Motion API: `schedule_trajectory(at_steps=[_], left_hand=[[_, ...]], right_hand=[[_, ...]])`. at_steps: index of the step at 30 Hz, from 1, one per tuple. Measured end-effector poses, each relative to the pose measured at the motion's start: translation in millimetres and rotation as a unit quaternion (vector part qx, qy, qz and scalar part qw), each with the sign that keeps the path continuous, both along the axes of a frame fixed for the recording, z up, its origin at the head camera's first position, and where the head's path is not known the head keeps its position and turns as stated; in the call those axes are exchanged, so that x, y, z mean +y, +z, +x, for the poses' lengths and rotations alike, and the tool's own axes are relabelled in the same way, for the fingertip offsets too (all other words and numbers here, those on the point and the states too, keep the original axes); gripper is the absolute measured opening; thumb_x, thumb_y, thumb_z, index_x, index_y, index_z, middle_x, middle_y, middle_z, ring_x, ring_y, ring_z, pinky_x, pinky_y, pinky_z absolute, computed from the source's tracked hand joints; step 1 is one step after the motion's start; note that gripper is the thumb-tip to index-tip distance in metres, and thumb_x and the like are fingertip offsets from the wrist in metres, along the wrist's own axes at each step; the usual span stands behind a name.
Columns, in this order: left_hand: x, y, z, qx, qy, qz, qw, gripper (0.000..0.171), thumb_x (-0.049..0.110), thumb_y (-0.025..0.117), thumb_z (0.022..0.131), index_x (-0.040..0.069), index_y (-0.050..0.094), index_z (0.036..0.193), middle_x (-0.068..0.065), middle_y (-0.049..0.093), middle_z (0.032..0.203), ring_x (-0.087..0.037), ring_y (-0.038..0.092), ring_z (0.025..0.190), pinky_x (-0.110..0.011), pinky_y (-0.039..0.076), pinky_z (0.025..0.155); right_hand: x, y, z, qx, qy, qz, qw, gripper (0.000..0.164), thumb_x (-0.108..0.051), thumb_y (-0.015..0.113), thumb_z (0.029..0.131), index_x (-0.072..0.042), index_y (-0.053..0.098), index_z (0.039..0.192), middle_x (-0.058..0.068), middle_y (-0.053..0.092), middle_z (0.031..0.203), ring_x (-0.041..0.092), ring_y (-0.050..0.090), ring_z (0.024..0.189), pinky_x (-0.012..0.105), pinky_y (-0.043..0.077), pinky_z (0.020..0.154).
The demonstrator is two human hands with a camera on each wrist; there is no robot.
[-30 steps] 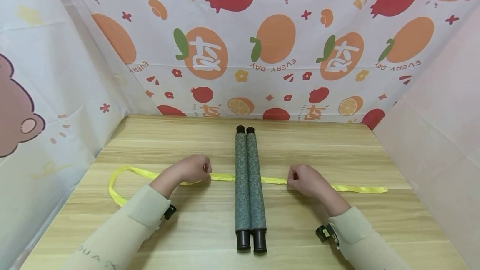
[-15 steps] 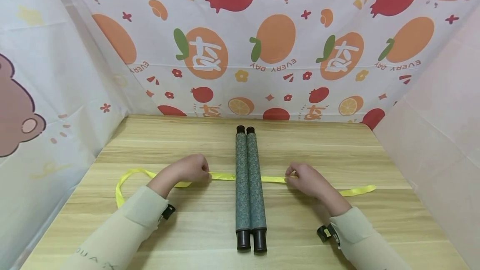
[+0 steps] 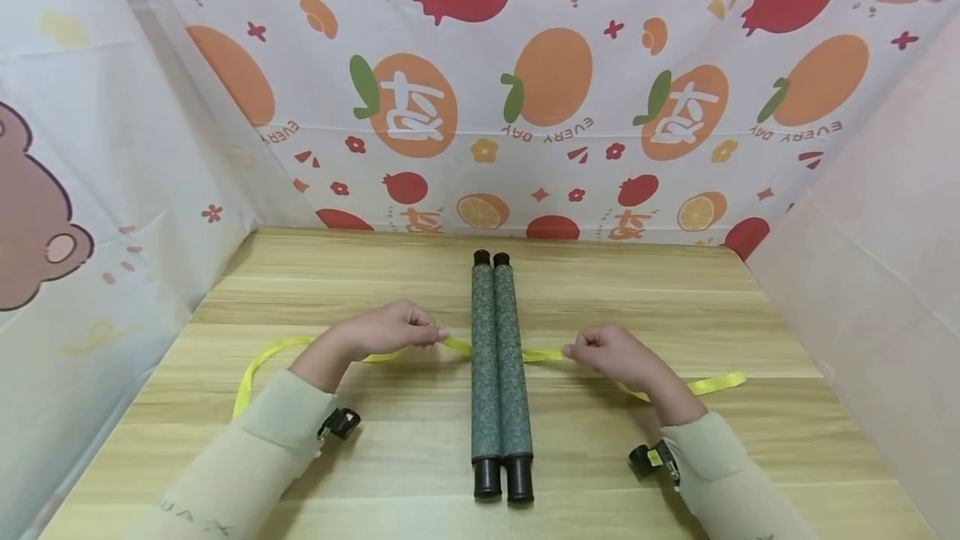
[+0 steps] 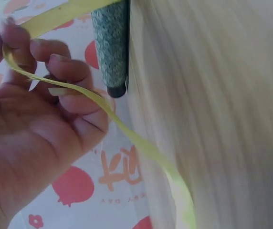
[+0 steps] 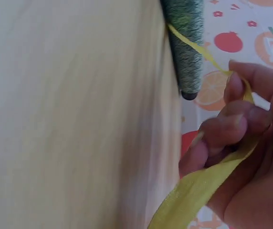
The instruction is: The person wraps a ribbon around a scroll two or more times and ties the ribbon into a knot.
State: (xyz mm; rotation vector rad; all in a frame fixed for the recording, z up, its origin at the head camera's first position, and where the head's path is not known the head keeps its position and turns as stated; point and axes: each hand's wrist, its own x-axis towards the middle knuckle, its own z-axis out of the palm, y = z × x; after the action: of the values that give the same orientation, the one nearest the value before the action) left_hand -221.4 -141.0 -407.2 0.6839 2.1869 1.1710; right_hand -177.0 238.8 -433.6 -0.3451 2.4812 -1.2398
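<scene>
- Pinching one yellow ribbon (image 3: pixel 547 354) from both sides, the left hand (image 3: pixel 388 330) and the right hand (image 3: pixel 615 357) each hold it between thumb and finger.
- Two green rolls (image 3: pixel 486 365) with dark ends lie side by side on the worktop (image 3: pixel 592 482), between the hands, and they cover the ribbon's middle.
- One loose part of the ribbon curves near the left sleeve (image 3: pixel 288 417); the other tail reaches past the right arm.

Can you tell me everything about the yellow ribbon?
The yellow ribbon is a long, flat strip, a bit shiny, like satin. It runs beneath two green rolls. The left hand and right hand each pinch it. It's twisted in places; one end lies loose on the table, the other is hidden.
</scene>
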Motion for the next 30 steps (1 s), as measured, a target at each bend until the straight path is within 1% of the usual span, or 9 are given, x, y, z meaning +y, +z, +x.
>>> schedule_trajectory(at_steps=[2, 4, 6, 10, 14, 18, 23, 28, 30], left_hand=[[3.4, -0.5, 0.3, 0.009, 0.004, 0.026, 0.9996, 0.044, 0.035, 0.057, 0.100, -0.006, 0.066, 0.087, -0.006, 0.063, 0.079, -0.013, 0.051, 0.071, -0.032, 0.045, 0.070], [7.4, -1.1, 0.9, 0.014, 0.011, 0.055, 0.9983, 0.040, 0.033, 0.057, 0.100, -0.005, 0.070, 0.096, -0.014, 0.068, 0.105, -0.020, 0.060, 0.096, -0.042, 0.048, 0.089], [11.2, -1.8, 1.3, 0.018, 0.020, 0.083, 0.9962, 0.039, 0.032, 0.057, 0.101, -0.004, 0.070, 0.101, -0.017, 0.062, 0.128, -0.026, 0.055, 0.121, -0.050, 0.042, 0.105], [18.9, -3.6, 2.4, 0.026, 0.037, 0.123, 0.9914, 0.039, 0.031, 0.058, 0.100, -0.006, 0.070, 0.101, -0.016, 0.053, 0.141, -0.031, 0.046, 0.133, -0.054, 0.036, 0.110], [26.2, -5.7, 4.0, 0.034, 0.048, 0.141, 0.9883, 0.039, 0.033, 0.059, 0.099, -0.004, 0.071, 0.104, -0.008, 0.058, 0.138, -0.029, 0.050, 0.131, -0.055, 0.037, 0.110], [34.4, -7.9, 4.0, 0.025, 0.062, 0.167, 0.9837, 0.041, 0.035, 0.057, 0.100, -0.002, 0.071, 0.111, -0.004, 0.062, 0.134, -0.025, 0.052, 0.130, -0.053, 0.036, 0.111], [46.5, -10.2, 3.1, 0.012, 0.063, 0.205, 0.9768, 0.039, 0.034, 0.055, 0.101, 0.002, 0.070, 0.117, -0.005, 0.067, 0.127, -0.021, 0.056, 0.125, -0.050, 0.036, 0.112], [55.9, -9.3, 5.1, 0.010, 0.074, 0.217, 0.9734, 0.033, 0.032, 0.055, 0.102, 0.006, 0.073, 0.113, -0.006, 0.070, 0.120, -0.021, 0.057, 0.125, -0.049, 0.035, 0.113], [58.8, -9.1, 5.9, 0.013, 0.082, 0.218, 0.9723, 0.032, 0.031, 0.055, 0.102, 0.006, 0.073, 0.110, -0.007, 0.071, 0.118, -0.021, 0.057, 0.125, -0.048, 0.036, 0.113]], right_hand=[[-0.3, 0.5, -1.6, -0.017, 0.014, -0.040, 0.999, 0.040, -0.034, 0.060, 0.099, 0.002, 0.060, 0.080, -0.004, 0.035, 0.052, 0.012, 0.029, 0.048, 0.025, 0.032, 0.049], [-1.0, 1.1, -3.0, -0.030, 0.025, -0.078, 0.996, 0.039, -0.029, 0.057, 0.100, 0.008, 0.063, 0.091, -0.003, 0.037, 0.052, 0.012, 0.032, 0.048, 0.026, 0.035, 0.049], [-1.9, 1.6, -4.4, -0.035, 0.030, -0.109, 0.993, 0.037, -0.026, 0.056, 0.101, 0.011, 0.063, 0.100, -0.002, 0.039, 0.053, 0.012, 0.037, 0.048, 0.027, 0.037, 0.049], [-4.6, 3.1, -6.0, -0.037, 0.020, -0.147, 0.988, 0.038, -0.024, 0.056, 0.101, 0.014, 0.060, 0.106, 0.000, 0.042, 0.056, 0.013, 0.041, 0.050, 0.029, 0.040, 0.050], [-11.3, 4.2, -6.9, -0.040, 0.007, -0.180, 0.983, 0.040, -0.024, 0.058, 0.100, 0.016, 0.058, 0.105, 0.002, 0.046, 0.062, 0.015, 0.044, 0.055, 0.032, 0.043, 0.055], [-20.2, 4.0, -8.6, -0.041, -0.008, -0.212, 0.976, 0.037, -0.024, 0.058, 0.100, 0.012, 0.059, 0.098, 0.006, 0.052, 0.071, 0.017, 0.048, 0.062, 0.035, 0.046, 0.060], [-30.4, 6.2, -10.6, -0.049, -0.024, -0.244, 0.968, 0.026, -0.024, 0.060, 0.099, -0.001, 0.063, 0.089, 0.005, 0.055, 0.075, 0.017, 0.051, 0.065, 0.034, 0.047, 0.063], [-39.0, 11.8, -14.0, -0.041, -0.020, -0.270, 0.962, 0.025, -0.021, 0.057, 0.100, 0.000, 0.065, 0.088, 0.006, 0.056, 0.075, 0.017, 0.050, 0.065, 0.032, 0.046, 0.064], [-42.0, 14.2, -15.1, -0.033, -0.025, -0.274, 0.961, 0.025, -0.019, 0.056, 0.100, 0.001, 0.066, 0.089, 0.008, 0.058, 0.082, 0.019, 0.051, 0.068, 0.032, 0.047, 0.065]])
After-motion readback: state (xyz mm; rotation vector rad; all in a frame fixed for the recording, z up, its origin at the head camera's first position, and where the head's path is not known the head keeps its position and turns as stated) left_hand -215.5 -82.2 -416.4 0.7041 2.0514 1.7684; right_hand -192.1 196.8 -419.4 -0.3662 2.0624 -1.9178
